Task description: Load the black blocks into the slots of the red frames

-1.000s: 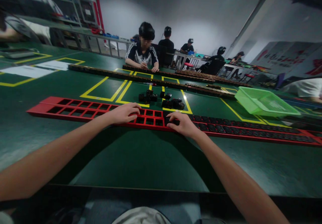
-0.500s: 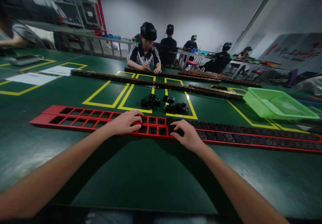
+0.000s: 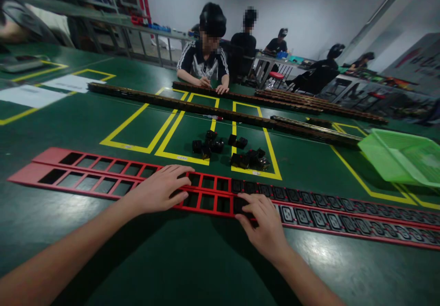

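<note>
Two long red frames (image 3: 103, 177) with rows of rectangular slots lie side by side across the green table. Their right half is filled with black socket modules (image 3: 319, 214); the left slots stand empty. My left hand (image 3: 160, 189) lies flat on the frames, fingers stretched over empty slots. My right hand (image 3: 263, 221) rests on the near frame, its fingertips pressing a black module at the edge of the filled stretch. A loose pile of black modules (image 3: 230, 152) sits just beyond the frames, around the yellow floor-tape lines.
A green plastic basket (image 3: 400, 157) stands at the right. Long dark strips (image 3: 220, 111) run across the table's far side, where a person in a dark striped top works. Other people sit at tables behind. White sheets (image 3: 30, 95) lie far left.
The camera has tipped down and closer, so the frames look larger. My right hand has slid slightly toward me on the near frame; my left hand stays on the empty slots.
</note>
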Tool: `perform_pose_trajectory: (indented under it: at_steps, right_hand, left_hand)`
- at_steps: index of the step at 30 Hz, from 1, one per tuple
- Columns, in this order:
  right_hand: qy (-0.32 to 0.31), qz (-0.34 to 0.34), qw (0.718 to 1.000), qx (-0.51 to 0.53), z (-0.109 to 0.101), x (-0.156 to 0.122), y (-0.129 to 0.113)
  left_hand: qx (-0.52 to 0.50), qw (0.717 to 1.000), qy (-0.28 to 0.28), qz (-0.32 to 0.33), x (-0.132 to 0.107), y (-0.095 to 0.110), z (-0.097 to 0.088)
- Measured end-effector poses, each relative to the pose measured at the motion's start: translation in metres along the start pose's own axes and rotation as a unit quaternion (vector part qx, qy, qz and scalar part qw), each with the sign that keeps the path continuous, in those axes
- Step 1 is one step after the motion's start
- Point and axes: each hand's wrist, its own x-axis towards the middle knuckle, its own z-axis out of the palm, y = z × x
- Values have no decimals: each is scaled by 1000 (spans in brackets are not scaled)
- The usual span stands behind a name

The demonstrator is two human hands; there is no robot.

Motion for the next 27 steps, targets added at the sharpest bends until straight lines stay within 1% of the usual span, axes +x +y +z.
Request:
perform_pose_trajectory:
  at_steps: [4,11,16,21,27]
  right_hand:
    - [10,1,1000,-9,2,1,0]
    - [12,-2,1000,5,3,5,0]
    - [-14,-25,1000,-11,0,11,3]
    - [-22,-44,999,-23,0,16,3]
    - [-67,-36,997,-32,-6,16,3]
  left_hand:
    - [7,1000,6,10,0,-3,2]
    - [28,997,42,62,5,-15,8]
    - [41,994,44,96,8,-19,8]
    - [40,994,54,89,8,-17,6]
    - [25,994,59,92,8,-13,4]
